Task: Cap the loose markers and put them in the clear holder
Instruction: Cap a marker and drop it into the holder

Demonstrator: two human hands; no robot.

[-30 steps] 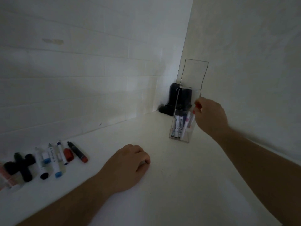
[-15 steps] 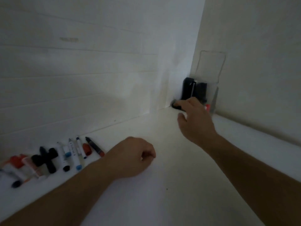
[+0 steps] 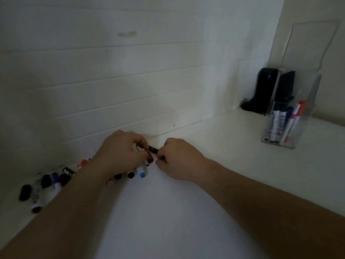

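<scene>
My left hand and my right hand meet by the white wall, at the right end of a row of loose markers. A black-barrelled marker spans the gap between them, with my right fingers closed on its right end. My left fingers curl over its left end and a red cap; exactly how they grip is hidden. Blue-tipped and black-tipped markers poke out under my left hand. The clear holder stands far right with several markers upright inside.
A black object sits in the corner behind the holder. The white shelf stretches between my hands and the holder. White panelled walls close the back and the right side.
My right hand left the holder and swung left to the marker row. My left hand moved from a resting fist up to the same spot. The view turned left.
</scene>
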